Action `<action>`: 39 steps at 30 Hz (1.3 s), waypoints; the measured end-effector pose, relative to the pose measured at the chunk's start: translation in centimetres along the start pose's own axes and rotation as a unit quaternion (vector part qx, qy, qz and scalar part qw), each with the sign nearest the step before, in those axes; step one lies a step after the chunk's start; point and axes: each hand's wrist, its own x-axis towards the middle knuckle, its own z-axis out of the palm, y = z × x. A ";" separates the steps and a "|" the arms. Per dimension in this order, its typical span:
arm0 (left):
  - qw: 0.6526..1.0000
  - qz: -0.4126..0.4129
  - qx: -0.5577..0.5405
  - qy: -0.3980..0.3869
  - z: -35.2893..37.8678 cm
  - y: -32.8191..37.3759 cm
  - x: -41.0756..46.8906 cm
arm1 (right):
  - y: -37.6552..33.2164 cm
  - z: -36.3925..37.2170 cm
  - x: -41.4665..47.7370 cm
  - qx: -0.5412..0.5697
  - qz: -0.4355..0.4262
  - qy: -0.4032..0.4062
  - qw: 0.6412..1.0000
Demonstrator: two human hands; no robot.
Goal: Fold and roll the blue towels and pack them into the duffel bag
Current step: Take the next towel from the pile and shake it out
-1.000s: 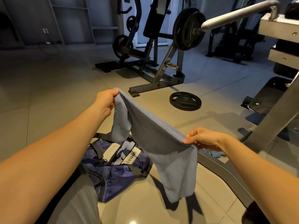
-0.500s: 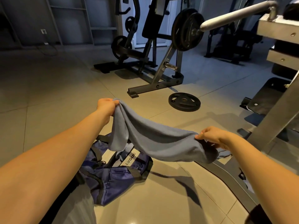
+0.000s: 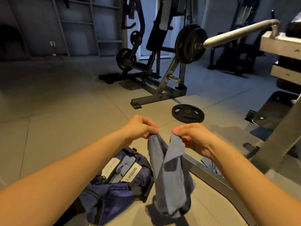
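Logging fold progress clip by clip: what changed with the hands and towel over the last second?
The left hand and right hand moved together, from wide apart to nearly touching, so the blue towel went from stretched between them to doubled over, hanging down. Both kept pinching its top edge; nothing was let go. The duffel bag stayed open on the floor, the weight plate beyond it.

A weight plate (image 3: 187,113) lies flat near a plate-loaded machine (image 3: 160,66).
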 end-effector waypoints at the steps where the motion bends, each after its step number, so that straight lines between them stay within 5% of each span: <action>1: 1.000 0.013 -0.006 -0.013 0.2 0.3 -0.4 | -0.3 0.3 -0.1 0.037 0.014 -0.003 0.999; 10: 0.988 0.132 0.027 -0.077 0.9 0.9 -2.1 | -1.2 1.7 -1.3 0.165 0.070 -0.003 0.984; 20: 0.977 0.199 0.064 -0.031 0.4 1.9 -2.6 | -2.2 1.0 -1.8 0.258 0.019 -0.003 0.966; 26: 0.930 0.311 0.171 0.092 1.6 1.6 -2.8 | -2.5 1.0 -2.3 0.259 0.005 -0.011 0.966; 28: 0.923 0.326 0.175 0.108 1.8 1.5 -2.7 | -2.3 1.0 -2.3 0.211 -0.017 -0.022 0.977; 30: 0.933 0.306 0.158 0.107 1.8 1.7 -2.6 | -1.9 0.7 -2.0 0.052 -0.065 -0.005 0.997; 33: 0.958 0.255 0.120 0.058 1.5 2.1 -2.5 | -1.7 0.2 -2.1 -0.175 -0.136 0.023 0.975; 39: 0.966 0.226 0.127 -0.008 0.9 2.7 -2.6 | -1.4 0.3 -1.9 -0.214 -0.180 -0.019 0.960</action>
